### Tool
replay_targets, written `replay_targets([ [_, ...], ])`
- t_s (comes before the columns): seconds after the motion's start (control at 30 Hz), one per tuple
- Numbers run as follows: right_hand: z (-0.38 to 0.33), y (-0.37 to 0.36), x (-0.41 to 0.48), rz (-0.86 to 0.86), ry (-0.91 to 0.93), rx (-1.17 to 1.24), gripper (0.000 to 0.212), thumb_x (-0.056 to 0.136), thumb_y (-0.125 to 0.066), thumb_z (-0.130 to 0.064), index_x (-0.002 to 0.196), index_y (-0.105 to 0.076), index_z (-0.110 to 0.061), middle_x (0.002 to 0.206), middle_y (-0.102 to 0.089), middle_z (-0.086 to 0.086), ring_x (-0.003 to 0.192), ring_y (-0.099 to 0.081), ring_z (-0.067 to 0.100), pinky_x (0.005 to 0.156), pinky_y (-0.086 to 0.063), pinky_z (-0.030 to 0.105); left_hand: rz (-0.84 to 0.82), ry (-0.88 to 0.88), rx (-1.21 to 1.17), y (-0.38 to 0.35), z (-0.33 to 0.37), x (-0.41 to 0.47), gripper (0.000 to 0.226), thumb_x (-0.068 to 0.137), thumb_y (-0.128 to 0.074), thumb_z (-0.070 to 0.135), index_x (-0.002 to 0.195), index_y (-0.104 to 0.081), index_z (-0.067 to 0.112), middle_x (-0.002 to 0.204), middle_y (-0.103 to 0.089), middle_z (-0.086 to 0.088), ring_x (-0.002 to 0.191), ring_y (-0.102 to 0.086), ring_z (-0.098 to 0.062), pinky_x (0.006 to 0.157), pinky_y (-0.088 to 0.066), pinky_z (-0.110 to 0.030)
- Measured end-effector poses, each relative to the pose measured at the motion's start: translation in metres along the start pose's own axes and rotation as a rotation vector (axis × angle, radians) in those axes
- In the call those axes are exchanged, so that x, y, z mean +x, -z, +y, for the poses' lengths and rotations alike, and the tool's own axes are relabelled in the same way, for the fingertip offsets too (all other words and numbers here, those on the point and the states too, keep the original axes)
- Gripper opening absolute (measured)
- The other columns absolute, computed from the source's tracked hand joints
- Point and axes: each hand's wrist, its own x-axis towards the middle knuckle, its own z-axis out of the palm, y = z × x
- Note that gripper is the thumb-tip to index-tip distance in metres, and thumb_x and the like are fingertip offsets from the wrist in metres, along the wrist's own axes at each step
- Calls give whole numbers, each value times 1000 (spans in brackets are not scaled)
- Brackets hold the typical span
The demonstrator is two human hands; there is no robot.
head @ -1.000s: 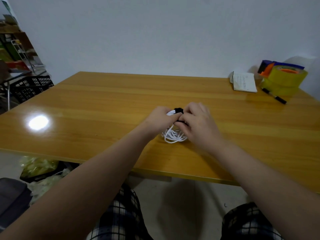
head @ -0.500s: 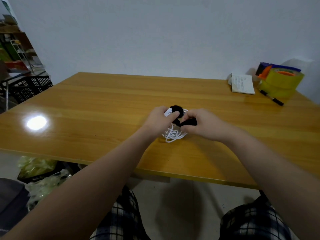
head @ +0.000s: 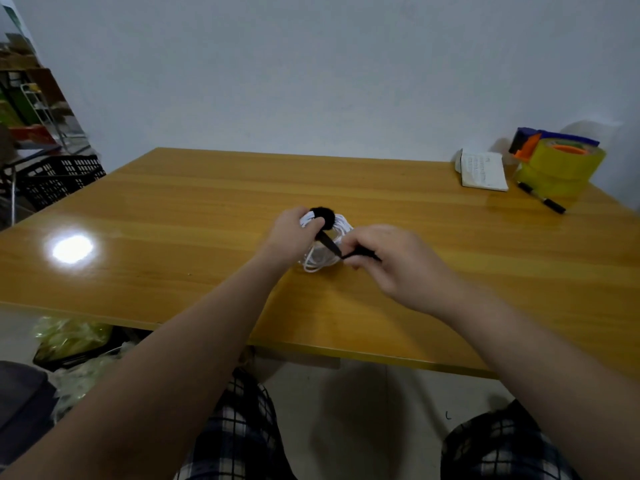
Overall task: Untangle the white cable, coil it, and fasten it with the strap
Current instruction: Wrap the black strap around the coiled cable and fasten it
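Both hands are working at the table: the left hand is gripping the coiled cable, while the right hand is now pulling the strap tail further outward, so fastening is probably nearly finishing.

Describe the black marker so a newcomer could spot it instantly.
Start at the far right corner of the wooden table, where a yellow tape roll stands beside a small white notebook. The black marker lies flat on the tabletop in front of the tape. It is the only thin, dark stick there, far from both hands.
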Motion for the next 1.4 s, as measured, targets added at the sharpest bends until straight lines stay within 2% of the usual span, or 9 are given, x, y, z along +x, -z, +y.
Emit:
replay_targets([
  [0.1,17,8,0,220,-235,198,2,87,-59,-11,88,-60,-13,74,-56,-14,69,-53,-7,62,-39,9,-80,-81,-36,3,-5,-3,38,94,-53,32,126,-58,12,123,-63,-8,113,-58,-25,89,-46,-38],
  [0.3,37,24,12,440,-486,485,9,89,-56,0,93,-62,-4,80,-62,0,67,-64,1,67,-53,15,-338,-388,-150,0,20,-29,30,97,-50,16,127,-55,16,126,-60,4,119,-54,-10,102,-40,-27],
  [0.47,43,25,24,559,-572,613,21,86,-61,-2,100,-50,-13,75,-64,4,56,-63,9,59,-55,23,-367,-435,-217,2,37,-39,25,96,-52,20,121,-55,22,115,-62,13,106,-58,5,93,-45,-15],
  [0.57,46,16,27,607,-663,767,31,82,-66,-2,101,-43,-13,70,-57,4,53,-61,12,55,-50,25,-257,-401,-268,-4,38,-42,27,86,-68,20,112,-63,15,107,-68,2,100,-63,-6,87,-50,-23],
  [0.73,46,-2,28,580,-711,675,30,80,-71,-13,87,-45,-26,82,-59,0,83,-65,29,77,-55,43,-261,-275,-363,-7,34,-45,19,92,-60,19,109,-67,12,90,-73,7,84,-67,-3,76,-50,-16],
  [0.83,43,-5,24,493,-623,449,12,84,-66,-24,78,-56,-25,101,-60,0,94,-60,18,76,-50,28,-234,-202,-381,-9,28,-43,12,93,-58,19,100,-67,18,70,-68,13,68,-60,0,68,-45,-14],
  [0.93,36,-7,13,320,-462,193,18,88,-61,-29,98,-69,-17,124,-55,-2,113,-49,10,92,-37,20,-182,-127,-427,-11,22,-41,17,92,-60,25,105,-69,17,97,-73,-4,91,-68,-16,86,-51,-33],
  [1.2,32,-18,12,-209,-328,-238,63,96,-46,-17,149,-13,-12,156,-21,6,143,-20,21,113,-22,34,-121,-38,-378,-17,15,-37,20,89,-65,24,99,-51,14,91,-67,-6,79,-61,-14,71,-48,-31],
  [1.4,33,-11,12,-171,-391,147,47,95,-49,-16,141,-37,-14,136,-50,6,123,-47,22,97,-37,28,-137,-206,-198,-15,14,-41,16,93,-57,30,95,-48,17,85,-63,3,76,-62,-10,74,-51,-32],
])
